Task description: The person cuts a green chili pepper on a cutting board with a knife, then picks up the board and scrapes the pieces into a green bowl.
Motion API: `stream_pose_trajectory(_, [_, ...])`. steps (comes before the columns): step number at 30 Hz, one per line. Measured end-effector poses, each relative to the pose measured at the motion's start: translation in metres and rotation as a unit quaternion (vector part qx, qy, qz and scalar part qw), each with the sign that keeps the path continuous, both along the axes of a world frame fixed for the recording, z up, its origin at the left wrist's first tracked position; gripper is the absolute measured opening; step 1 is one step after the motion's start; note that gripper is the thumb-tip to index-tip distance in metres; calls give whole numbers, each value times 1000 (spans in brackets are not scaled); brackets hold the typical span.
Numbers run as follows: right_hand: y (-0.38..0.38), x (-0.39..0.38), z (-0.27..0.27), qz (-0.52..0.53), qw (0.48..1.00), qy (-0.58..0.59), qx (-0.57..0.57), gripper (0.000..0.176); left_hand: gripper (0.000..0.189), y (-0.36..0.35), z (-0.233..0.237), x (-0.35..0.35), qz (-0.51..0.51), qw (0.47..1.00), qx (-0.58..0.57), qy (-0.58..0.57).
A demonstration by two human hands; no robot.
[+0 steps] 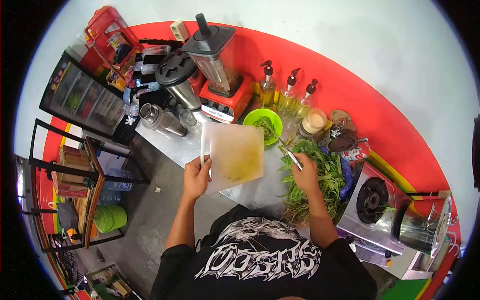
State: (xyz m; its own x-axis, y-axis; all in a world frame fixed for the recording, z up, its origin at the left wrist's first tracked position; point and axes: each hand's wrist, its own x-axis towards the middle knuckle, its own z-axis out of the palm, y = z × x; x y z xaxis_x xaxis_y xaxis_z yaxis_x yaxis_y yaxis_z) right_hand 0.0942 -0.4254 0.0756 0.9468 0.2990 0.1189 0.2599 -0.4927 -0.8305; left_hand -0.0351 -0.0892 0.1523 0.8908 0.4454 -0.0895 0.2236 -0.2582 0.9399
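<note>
My left hand (197, 176) grips the handle edge of a white cutting board (235, 152), which is tilted up over the steel table and stained yellow-green. In my right hand (306, 172) is a knife (287, 150), its blade pointing toward a bright green bowl (248, 119). Chopped green herbs (265, 125) lie in that bowl, just beyond the board's far right corner. Right beside my right hand is a big heap of leafy greens (320, 182) with long stems, partly on a blue plastic bag (346, 180).
Behind the bowl stand a red blender (220, 100), several pump bottles (287, 95) and a jar (314, 122). Metal shakers (161, 120) are at the table's left end. To the right are a gas stove (370, 205) and a large pot (425, 227). A shelf (92, 190) stands left.
</note>
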Motion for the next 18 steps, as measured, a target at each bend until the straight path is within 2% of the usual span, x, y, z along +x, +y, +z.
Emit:
stream_pose_trajectory(1, [3,2,14,9,998,60,5,34,28,-5,9,1,1,999,36,9])
stream_pose_trajectory(2, [7,2,16,5,998,61,6,34,28,-7,11,2,-3,999,37,10])
stream_pose_trajectory(4, [11,3,19,61,996,-22,61,36,28,-11,14,2,-26,998,52,1])
stream_pose_trajectory(6, [11,8,19,77,995,-48,39,37,28,-12,14,1,-32,998,58,2])
stream_pose_trajectory(8, [10,17,21,92,990,-74,-71,38,27,-10,14,-1,-35,997,66,-1])
stream_pose_trajectory(9, [7,26,5,86,990,-58,-93,39,28,-8,14,-4,-30,997,71,-1])
stream_pose_trajectory(12, [7,27,14,59,992,-35,-108,40,28,-5,10,-15,-19,997,74,-13])
stream_pose_trajectory(16, [18,17,-2,28,996,-81,6,40,28,1,8,-33,16,998,61,-23])
stream_pose_trajectory(18, [22,6,-8,24,998,-43,-37,40,28,2,7,-45,29,998,46,-30])
